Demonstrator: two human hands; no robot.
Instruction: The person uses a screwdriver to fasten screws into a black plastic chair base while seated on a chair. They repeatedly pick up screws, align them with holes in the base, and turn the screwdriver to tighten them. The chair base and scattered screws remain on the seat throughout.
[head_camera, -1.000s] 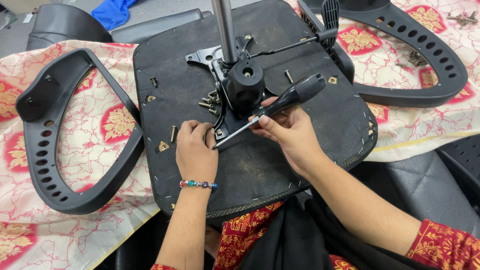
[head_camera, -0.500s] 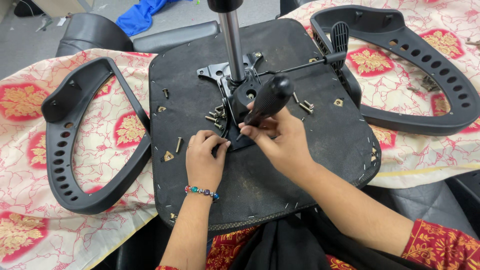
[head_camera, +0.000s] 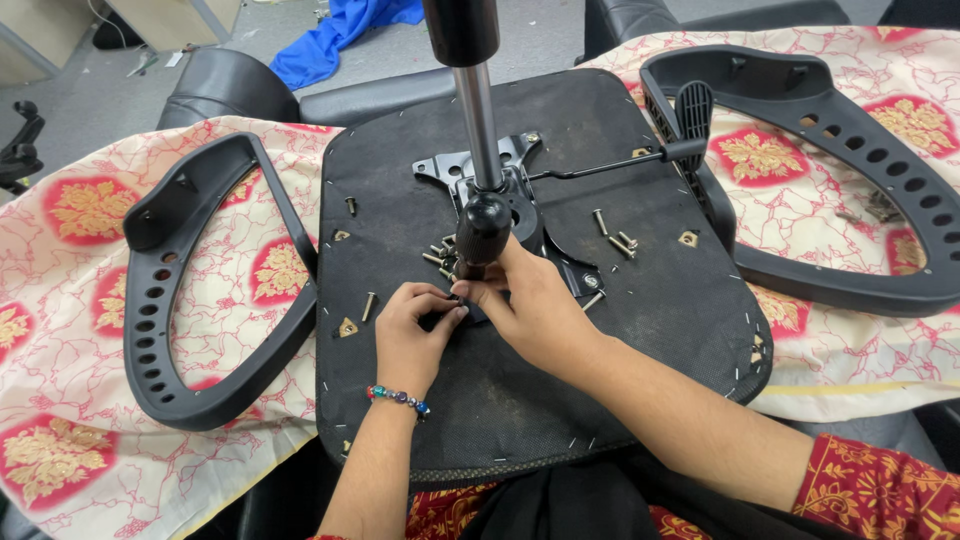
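Observation:
An upturned black chair seat (head_camera: 520, 400) lies in front of me with a metal mechanism plate (head_camera: 450, 165) and a gas cylinder (head_camera: 478, 110) rising from it. My right hand (head_camera: 535, 305) grips a black-handled screwdriver (head_camera: 481, 232), held nearly upright with its tip down beside the plate. My left hand (head_camera: 415, 335), with a beaded bracelet on the wrist, pinches at the screwdriver's tip. What sits under the fingertips is hidden. Loose screws (head_camera: 440, 252) lie just left of the handle.
More screws (head_camera: 615, 235) lie right of the plate, and a thin lever (head_camera: 600, 165) runs right. One black armrest (head_camera: 180, 290) lies at the left, another armrest (head_camera: 850, 150) at the right, both on a red-patterned cloth (head_camera: 70, 300). A blue rag (head_camera: 340, 30) lies on the floor behind.
The screwdriver has swung from a slanted position to nearly upright. Both hands have moved up the seat to the edge of the mechanism plate.

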